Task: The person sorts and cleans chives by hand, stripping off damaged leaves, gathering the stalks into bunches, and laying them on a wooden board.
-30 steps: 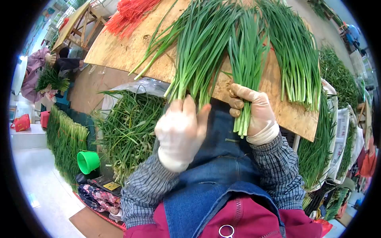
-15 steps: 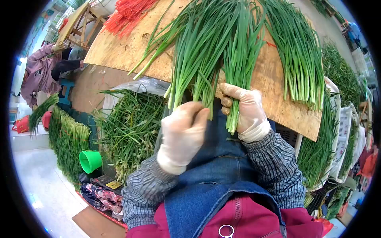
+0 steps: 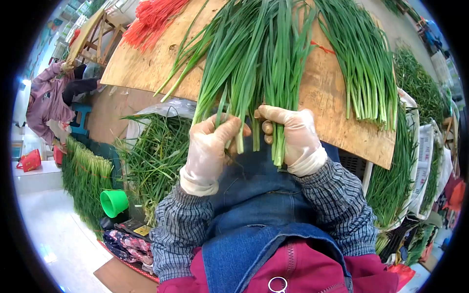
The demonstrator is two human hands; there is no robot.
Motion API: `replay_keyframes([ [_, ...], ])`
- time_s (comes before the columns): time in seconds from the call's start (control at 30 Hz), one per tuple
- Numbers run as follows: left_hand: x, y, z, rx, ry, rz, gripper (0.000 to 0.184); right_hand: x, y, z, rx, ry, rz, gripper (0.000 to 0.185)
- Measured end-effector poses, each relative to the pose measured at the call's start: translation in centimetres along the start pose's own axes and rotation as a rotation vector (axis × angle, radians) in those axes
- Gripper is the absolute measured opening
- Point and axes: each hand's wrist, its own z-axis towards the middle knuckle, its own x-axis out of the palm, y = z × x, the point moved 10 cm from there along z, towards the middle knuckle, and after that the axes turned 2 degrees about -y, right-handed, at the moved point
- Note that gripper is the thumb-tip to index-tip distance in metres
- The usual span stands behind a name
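Loose garlic chives [image 3: 244,63] hang over the near edge of a wooden board [image 3: 332,110], pale stalk ends toward me. My right hand [image 3: 295,134], in a whitish glove, is closed around a small bunch of chives [image 3: 278,146] whose ends stick out below the fingers. My left hand [image 3: 210,149], gloved the same way, pinches chive stalks beside it, thumb and forefinger together; its other fingers are partly hidden. To the right on the board lies a bundle of chives [image 3: 369,73], with a red tie [image 3: 322,47] near its left side.
Red strips [image 3: 154,19] lie at the board's far left. A heap of loose chive leaves [image 3: 156,161] is below it. Bundled chives [image 3: 88,180] and a green bucket [image 3: 114,203] stand at left, near a seated person [image 3: 46,105]. Crates of greens [image 3: 391,171] are at right.
My left hand has risen slightly and moved left, with its fingers now pinching chive stalks. My right hand keeps its bunch, shifted a little up and left in view.
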Motion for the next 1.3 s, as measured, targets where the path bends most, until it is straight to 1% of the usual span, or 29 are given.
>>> replay_keyframes([
  [0.07,0.8,0.4,-0.7,-0.074,0.061,-0.016,0.02,0.4,-0.2,-0.1,0.021,0.017,0.004,0.008],
  [0.1,1.1,0.8,-0.9,-0.111,0.091,-0.026,0.019,0.4,-0.7,0.0,0.061,0.004,0.065,0.008],
  [0.2,1.7,1.1,-0.7,-0.102,0.1,-0.026,0.019,0.9,-1.6,0.1,0.123,0.087,0.095,0.01],
  [0.23,1.5,1.3,-0.6,-0.111,0.069,-0.037,0.018,0.9,-1.8,0.3,0.123,0.104,0.098,0.012],
  [0.33,0.8,0.8,-0.8,-0.056,-0.129,-0.075,0.016,0.3,-1.8,0.1,0.123,0.043,0.104,0.014],
  [0.4,0.1,0.6,-0.5,-0.002,-0.053,-0.042,0.016,-0.7,-1.4,0.3,0.094,-0.011,0.164,0.005],
  [0.43,0.0,0.4,-0.4,0.025,-0.014,-0.026,0.017,-1.0,-0.9,0.5,0.034,-0.039,0.196,0.006],
  [0.53,1.3,-0.2,-0.6,-0.005,0.017,0.224,0.016,-0.7,0.7,-0.5,-0.065,-0.085,-0.103,0.006],
  [0.57,2.3,-0.1,-0.5,-0.004,0.079,0.281,0.017,-0.3,1.1,-0.6,-0.135,-0.092,-0.031,0.009],
  [0.6,2.9,0.6,0.2,0.104,0.097,0.066,0.017,-0.2,1.2,-0.7,-0.139,-0.099,-0.051,0.01],
  [0.67,2.8,0.3,0.0,0.027,0.108,0.163,0.016,-0.2,1.4,-0.8,-0.152,-0.116,-0.09,0.012],
  [0.7,2.0,0.0,-0.1,0.038,0.057,0.205,0.015,-0.5,0.9,-0.5,-0.09,-0.099,-0.085,0.01],
  [0.77,-0.2,-0.3,-0.9,0.057,-0.049,0.288,0.015,-1.5,1.2,-0.3,-0.067,-0.118,-0.079,0.007],
  [0.8,-2.0,-1.1,-2.8,0.043,-0.159,0.197,0.015,-2.1,1.4,-0.2,-0.056,-0.127,-0.075,0.006],
  [0.83,-4.2,-2.3,-4.7,0.181,-0.267,0.199,0.014,-2.4,1.7,0.0,-0.067,-0.08,-0.038,0.006],
  [0.87,-7.2,-2.9,-7.1,0.289,-0.499,0.213,0.015,-3.1,1.5,0.3,-0.014,-0.081,-0.008,0.008],
  [0.93,-13.3,-0.4,-9.4,0.267,-0.544,0.211,0.013,-3.4,1.3,0.3,0.043,-0.059,0.101,0.01],
  [0.97,-17.0,1.7,-10.0,0.253,-0.61,0.337,0.015,-2.8,1.3,-0.3,0.098,-0.046,0.132,0.01],
  [1.0,-20.6,4.1,-10.7,0.162,-0.625,0.475,0.015,-2.9,1.2,-0.3,0.104,-0.057,0.146,0.01],
  [1.03,-25.2,7.2,-11.4,0.096,-0.708,0.668,0.016,-3.1,1.1,-0.4,0.109,-0.07,0.159,0.011],
  [1.07,-27.3,8.4,-12.2,-0.049,-0.75,1.357,0.019,-3.2,1.1,-0.4,0.113,-0.082,0.172,0.011],
  [1.1,-25.9,8.3,-12.0,-0.051,-0.692,1.613,0.022,-3.4,1.2,-0.6,0.121,-0.115,0.152,0.012],
  [1.13,-23.7,8.3,-11.8,-0.051,-0.618,1.864,0.025,-3.4,1.2,-0.5,0.141,-0.088,0.146,0.013],
  [1.17,-19.8,6.2,-10.6,0.064,-0.517,1.722,0.028,-3.5,1.1,-0.4,0.162,-0.063,0.135,0.013],
  [1.2,-12.3,1.6,-10.9,0.565,-0.395,1.532,0.024,-3.4,1.1,-0.4,0.182,-0.034,0.122,0.013],
  [1.23,-11.5,1.7,-9.4,0.442,-0.408,1.255,0.02,-3.3,1.2,-0.4,0.16,-0.033,0.122,0.014],
  [1.27,-8.3,0.5,-8.5,0.473,-0.311,1.08,0.019,-3.1,1.2,-0.1,0.15,0.004,0.13,0.014],
  [1.3,-5.8,1.0,-7.1,0.489,-0.171,0.885,0.02,-3.4,1.1,0.4,0.139,0.041,0.141,0.014],
])
